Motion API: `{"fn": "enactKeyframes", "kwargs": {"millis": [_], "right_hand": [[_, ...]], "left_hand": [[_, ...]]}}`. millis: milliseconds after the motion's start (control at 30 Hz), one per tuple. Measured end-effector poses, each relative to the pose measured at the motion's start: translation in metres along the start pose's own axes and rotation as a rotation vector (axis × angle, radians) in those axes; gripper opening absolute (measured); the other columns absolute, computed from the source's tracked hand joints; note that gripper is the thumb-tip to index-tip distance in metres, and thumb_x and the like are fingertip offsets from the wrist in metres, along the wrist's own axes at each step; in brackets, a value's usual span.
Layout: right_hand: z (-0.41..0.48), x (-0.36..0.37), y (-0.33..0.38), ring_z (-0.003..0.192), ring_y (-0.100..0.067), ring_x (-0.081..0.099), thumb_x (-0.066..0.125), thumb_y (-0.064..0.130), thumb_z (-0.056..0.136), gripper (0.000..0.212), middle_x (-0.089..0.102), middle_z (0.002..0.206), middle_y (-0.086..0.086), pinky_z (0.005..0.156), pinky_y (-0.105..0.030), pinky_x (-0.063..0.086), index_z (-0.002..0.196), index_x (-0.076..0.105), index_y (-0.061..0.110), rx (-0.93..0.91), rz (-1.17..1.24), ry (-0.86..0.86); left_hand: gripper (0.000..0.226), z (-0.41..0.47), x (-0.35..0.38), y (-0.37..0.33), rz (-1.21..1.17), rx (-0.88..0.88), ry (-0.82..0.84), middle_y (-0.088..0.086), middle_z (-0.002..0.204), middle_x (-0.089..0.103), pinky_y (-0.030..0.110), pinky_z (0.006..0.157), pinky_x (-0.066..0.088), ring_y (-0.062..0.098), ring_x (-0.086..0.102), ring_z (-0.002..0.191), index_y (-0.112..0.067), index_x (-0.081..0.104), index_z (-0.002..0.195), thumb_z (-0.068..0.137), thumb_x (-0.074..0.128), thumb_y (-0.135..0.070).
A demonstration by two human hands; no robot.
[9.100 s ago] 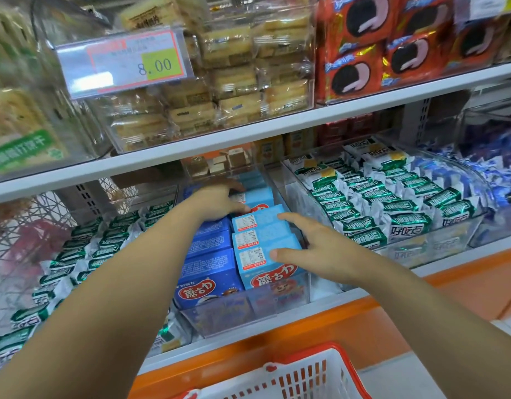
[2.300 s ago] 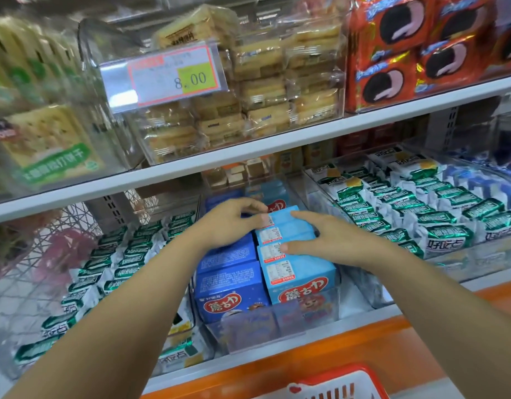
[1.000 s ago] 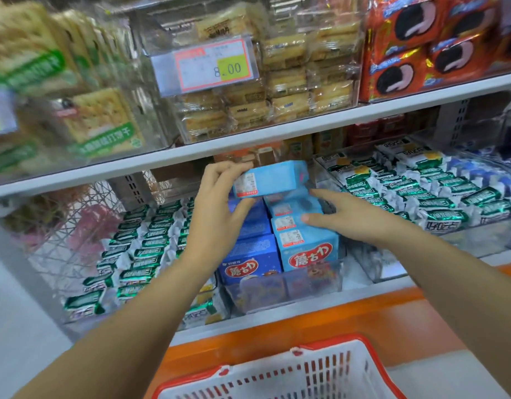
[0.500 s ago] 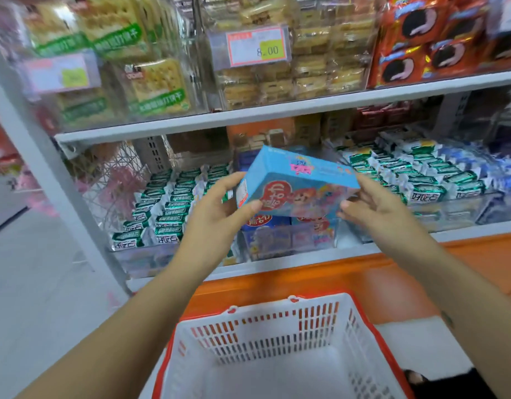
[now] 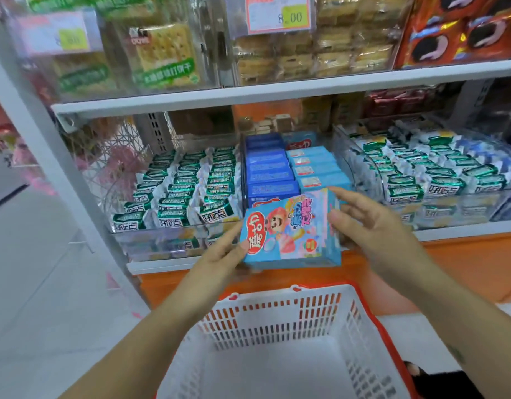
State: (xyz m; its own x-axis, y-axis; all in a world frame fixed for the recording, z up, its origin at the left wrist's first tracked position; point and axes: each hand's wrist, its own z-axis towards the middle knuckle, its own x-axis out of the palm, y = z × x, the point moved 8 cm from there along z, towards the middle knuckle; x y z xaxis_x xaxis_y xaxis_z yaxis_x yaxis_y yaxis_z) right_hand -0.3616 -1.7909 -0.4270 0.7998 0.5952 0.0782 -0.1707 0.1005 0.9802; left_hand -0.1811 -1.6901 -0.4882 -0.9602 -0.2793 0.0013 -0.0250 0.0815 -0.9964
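Two shelves (image 5: 277, 90) of snacks back one white basket (image 5: 277, 318), set low, likely to catch goods. One light-blue box (image 5: 291, 231) hangs above its far rim, before the lower shelf, tilted face-up probably for reading, each end gripped by the left hand (image 5: 219, 254) and right hand (image 5: 372, 228). At least four like boxes (image 5: 314, 171) line the row behind.

Both bare forearms reach forward, converging from the lower corners. The left hand (image 5: 219, 256) grips the left end of a light blue cardboard snack box (image 5: 291, 234), thumb on its face. The right hand (image 5: 372, 226) clasps the right end, thumb in front and fingers curled over the top corner.
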Motion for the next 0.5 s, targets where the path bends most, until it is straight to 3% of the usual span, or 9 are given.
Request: {"fn": "enactKeyframes", "kwargs": {"millis": [133, 233, 400, 500], "right_hand": [[0.0, 0.0, -0.001, 0.068, -0.006, 0.067, 0.059, 0.02, 0.071, 0.033, 0.073, 0.085, 0.005, 0.06, -0.019, 0.054, 0.104, 0.064, 0.02, 0.063, 0.152, 0.02], [-0.001, -0.006, -0.008, 0.063, -0.012, 0.067, 0.06, 0.019, 0.071, 0.039, 0.074, 0.085, -0.002, 0.062, -0.022, 0.055, 0.11, 0.062, 0.017, 0.146, 0.238, 0.014], [-0.004, -0.012, -0.014, 0.07, -0.015, 0.069, 0.061, 0.021, 0.071, 0.042, 0.074, 0.092, -0.007, 0.066, -0.023, 0.057, 0.113, 0.061, 0.016, 0.221, 0.242, 0.022], [-0.005, -0.013, -0.012, 0.081, -0.017, 0.07, 0.061, 0.027, 0.072, 0.044, 0.073, 0.099, -0.006, 0.07, -0.024, 0.058, 0.115, 0.062, 0.016, 0.219, 0.187, 0.043]], "left_hand": [[0.027, -0.001, 0.012, 0.018, -0.201, -0.199, 0.001, -0.003, 0.098, 0.074, 0.031, 0.071, 0.059, 0.023, 0.071, 0.069, -0.039, 0.057, 0.116, 0.095, 0.05, -0.025], [0.025, -0.004, 0.016, 0.023, -0.252, -0.277, -0.006, -0.002, 0.087, 0.068, 0.03, 0.063, 0.059, 0.019, 0.067, 0.059, -0.032, 0.062, 0.117, 0.095, 0.051, -0.029], [0.019, -0.009, 0.019, 0.023, -0.263, -0.303, -0.02, 0.002, 0.086, 0.063, 0.03, 0.062, 0.058, 0.017, 0.064, 0.057, -0.031, 0.066, 0.108, 0.094, 0.052, -0.031], [0.024, -0.011, 0.014, 0.013, -0.209, -0.233, -0.061, -0.002, 0.081, 0.068, 0.029, 0.062, 0.057, 0.017, 0.065, 0.06, -0.032, 0.066, 0.109, 0.088, 0.057, -0.036]]}}
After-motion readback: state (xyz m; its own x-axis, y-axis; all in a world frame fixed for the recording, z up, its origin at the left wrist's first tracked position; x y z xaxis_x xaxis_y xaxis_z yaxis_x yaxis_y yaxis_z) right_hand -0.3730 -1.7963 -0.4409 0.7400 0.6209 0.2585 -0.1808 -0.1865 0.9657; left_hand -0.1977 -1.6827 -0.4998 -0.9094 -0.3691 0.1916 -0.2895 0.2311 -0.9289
